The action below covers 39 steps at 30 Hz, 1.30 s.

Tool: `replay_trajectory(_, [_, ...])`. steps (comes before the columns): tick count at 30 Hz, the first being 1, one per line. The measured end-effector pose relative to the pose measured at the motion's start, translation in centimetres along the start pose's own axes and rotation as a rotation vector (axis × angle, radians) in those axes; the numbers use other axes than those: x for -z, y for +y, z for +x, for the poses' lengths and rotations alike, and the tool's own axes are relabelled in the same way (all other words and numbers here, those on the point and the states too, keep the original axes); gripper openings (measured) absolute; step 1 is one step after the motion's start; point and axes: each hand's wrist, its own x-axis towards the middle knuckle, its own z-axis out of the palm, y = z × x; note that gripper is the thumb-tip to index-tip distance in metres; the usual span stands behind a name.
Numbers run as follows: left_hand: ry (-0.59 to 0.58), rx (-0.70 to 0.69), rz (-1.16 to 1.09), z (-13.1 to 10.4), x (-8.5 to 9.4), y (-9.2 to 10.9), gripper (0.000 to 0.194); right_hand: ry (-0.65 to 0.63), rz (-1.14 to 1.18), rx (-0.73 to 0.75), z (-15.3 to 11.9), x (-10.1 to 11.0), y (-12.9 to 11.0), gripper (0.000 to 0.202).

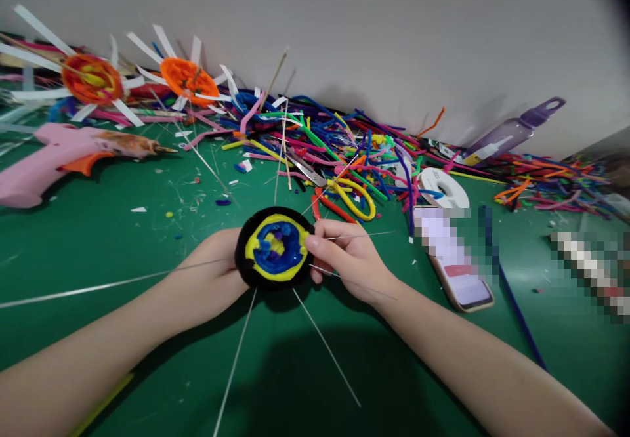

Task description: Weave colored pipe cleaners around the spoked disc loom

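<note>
A round disc of coiled pipe cleaners [285, 265] is held up over the green table, black at the rim, then yellow, with blue and a little purple at the centre. Thin silvery wires stick out from its edge in several directions. My left hand [214, 273] grips the left side, its fingers hidden behind the disc. At the right edge my right hand [350, 256] pinches the rim, thumb in front and the other fingers curled behind. Two wires pass by the right hand.
A pink glue gun [59, 155] lies at left, below two orange discs [92, 79] with white strips. Behind is a heap of pipe cleaners [319, 142] with scissors [305, 166]. At right are a ribbon spool [455, 191], a phone [465, 273] and a purple bottle [512, 132].
</note>
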Motion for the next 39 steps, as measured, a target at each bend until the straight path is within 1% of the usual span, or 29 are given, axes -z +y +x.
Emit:
replay_trajectory(3, [-0.019,-0.086,0.082,-0.1,-0.3,1.0,0.020,0.018,-0.005,0.001,0.0,0.1,0.1,0.036])
replay_trajectory(6, [0.041,-0.112,0.099,-0.2,-0.7,1.6,0.019,0.036,0.015,0.010,0.1,0.1,0.1,0.036])
replay_trajectory(9, [0.132,-0.135,0.117,-0.2,-0.6,1.5,0.030,0.068,0.027,0.008,0.2,-0.1,0.0,0.039])
replay_trajectory(11, [0.153,-0.147,0.111,-0.3,-0.5,1.2,0.038,0.077,0.031,0.008,0.2,-0.2,-0.1,0.041])
replay_trajectory(12, [0.145,-0.146,0.101,-0.2,-0.4,1.1,0.039,0.078,0.034,0.011,0.2,-0.2,-0.2,0.042])
replay_trajectory(14, [0.129,-0.133,0.081,-0.2,-0.3,1.0,0.038,0.082,0.033,0.015,0.2,-0.3,-0.4,0.042])
replay_trajectory(21, [0.148,-0.102,0.020,0.0,-0.7,1.5,0.030,0.098,0.028,0.018,0.3,-0.3,-0.1,0.041])
replay_trajectory(27, [0.102,-0.111,-0.017,0.1,-0.7,1.6,0.018,0.118,0.041,0.009,0.3,-0.1,-0.1,0.038])
replay_trajectory(32, [0.074,-0.057,-0.036,0.1,-0.7,2.1,0.012,0.152,0.021,-0.006,0.3,-0.3,-0.4,0.041])
replay_trajectory(39, [0.075,-0.032,-0.029,0.1,-0.4,2.0,0.013,0.139,0.044,0.001,0.4,-0.5,-0.6,0.042])
